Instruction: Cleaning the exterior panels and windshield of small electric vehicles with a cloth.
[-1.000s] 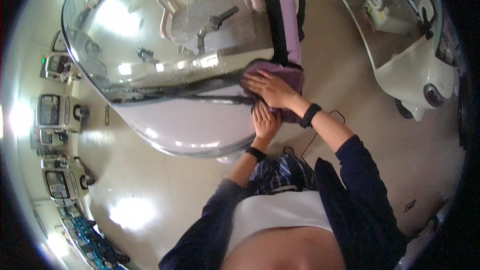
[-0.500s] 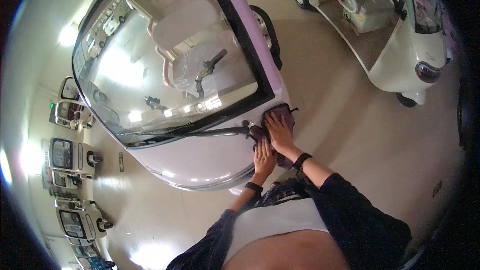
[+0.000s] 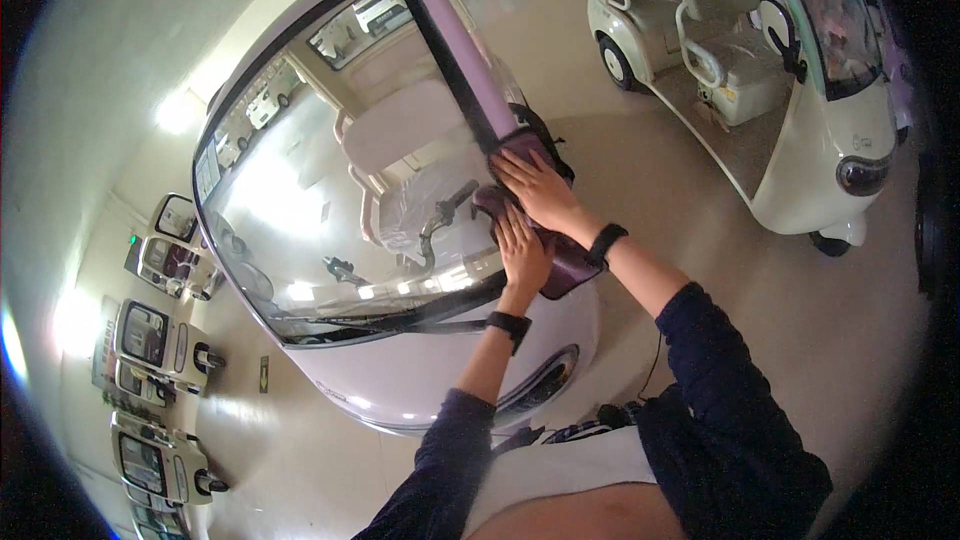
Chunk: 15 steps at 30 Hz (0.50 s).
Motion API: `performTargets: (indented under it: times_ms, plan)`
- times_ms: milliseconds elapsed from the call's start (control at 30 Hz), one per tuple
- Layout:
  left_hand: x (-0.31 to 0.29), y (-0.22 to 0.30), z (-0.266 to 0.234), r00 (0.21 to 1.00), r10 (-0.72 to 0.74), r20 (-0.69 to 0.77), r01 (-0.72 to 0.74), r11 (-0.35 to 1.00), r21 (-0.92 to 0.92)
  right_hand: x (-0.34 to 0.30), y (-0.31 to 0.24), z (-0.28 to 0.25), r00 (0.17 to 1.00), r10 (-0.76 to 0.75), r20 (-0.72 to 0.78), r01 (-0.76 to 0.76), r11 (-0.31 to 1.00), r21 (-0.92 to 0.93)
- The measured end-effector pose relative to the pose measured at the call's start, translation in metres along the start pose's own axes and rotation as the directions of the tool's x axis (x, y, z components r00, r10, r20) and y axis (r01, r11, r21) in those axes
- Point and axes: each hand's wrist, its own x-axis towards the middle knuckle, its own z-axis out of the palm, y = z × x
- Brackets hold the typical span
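Note:
A dark purple cloth (image 3: pixel 566 272) lies bunched over the lower right corner of a windshield (image 3: pixel 270 270) and the pale lilac pillar beside it. My right hand (image 3: pixel 545 195) presses flat on the cloth's upper part, its fingers stretched out toward the pillar. Lower and to the left, my left hand (image 3: pixel 524 250) also lies on the cloth, fingers extended over the glass edge. The windshield belongs to a small lilac-and-white vehicle (image 3: pixel 400 390). Through the glass, a handlebar (image 3: pixel 440 225) and a plastic-covered seat show.
A wiper (image 3: pixel 440 327) runs along the windshield's bottom edge. To the right stands a cream open-sided vehicle (image 3: pixel 800 190) with seats and a front headlight. Several small vehicles (image 3: pixel 150 345) are lined up by the left wall. A thin dark cord (image 3: pixel 655 365) hangs near my right forearm.
Both hands have slid the cloth upward from the front body near the wiper's base to the windshield's corner and pillar. My view has shifted, and more of the vehicle's front shows.

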Motion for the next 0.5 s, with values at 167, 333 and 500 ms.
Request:
performTargets:
  times_ms: [167,333,500]
  plan:
    - [0.053,-0.044,-0.035,0.989,0.146,-0.019,-0.143,0.982,0.122,0.060,0.012,-0.005,0.991,-0.028,-0.129,0.029,1.000,0.010]
    - [0.098,-0.053,-0.062,0.988,0.133,0.078,-0.145,0.974,0.177,0.098,0.035,-0.014,0.981,-0.026,-0.191,0.026,1.000,0.000]
    - [0.092,-0.046,-0.055,0.997,0.080,-0.022,-0.076,0.986,0.149,0.095,0.023,-0.009,0.974,0.072,-0.215,-0.074,0.997,-0.004]
